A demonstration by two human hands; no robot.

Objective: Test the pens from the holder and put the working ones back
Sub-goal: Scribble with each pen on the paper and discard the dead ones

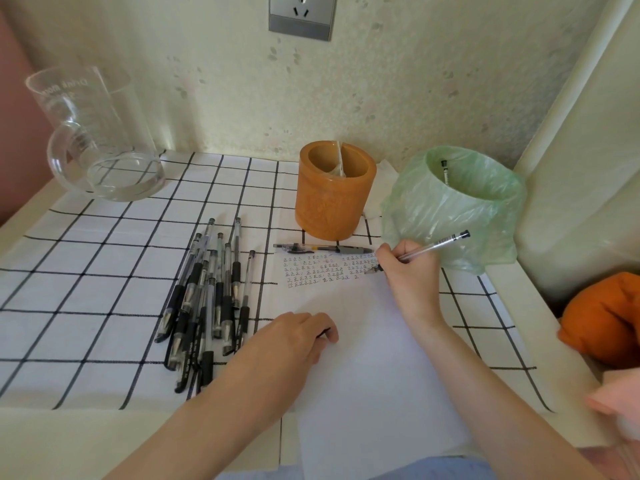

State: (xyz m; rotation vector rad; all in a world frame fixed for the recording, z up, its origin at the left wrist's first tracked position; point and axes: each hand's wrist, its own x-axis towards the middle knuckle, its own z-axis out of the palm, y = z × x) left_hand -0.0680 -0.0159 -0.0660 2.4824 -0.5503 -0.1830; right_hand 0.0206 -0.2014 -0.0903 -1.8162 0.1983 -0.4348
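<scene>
Scribble test: left hand (298,336) resting, right hand (412,271) writing.
The left hand lies on the paper sheet (363,368), its curled fingers pinching a small black piece (325,331), with a pile of gel pens (207,299) to its left. The right hand grips a clear pen (436,244), tip at the scribbled rows (329,271). Beyond, a lone pen (325,249) lies before the orange pen holder (334,202); a black-capped pen (445,173) stands in the green-bagged bin (450,216).

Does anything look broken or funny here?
Yes. The orange pen holder looks split at its back rim, with a pale strip in the gap. One pen stands in the green-bagged bin.
</scene>
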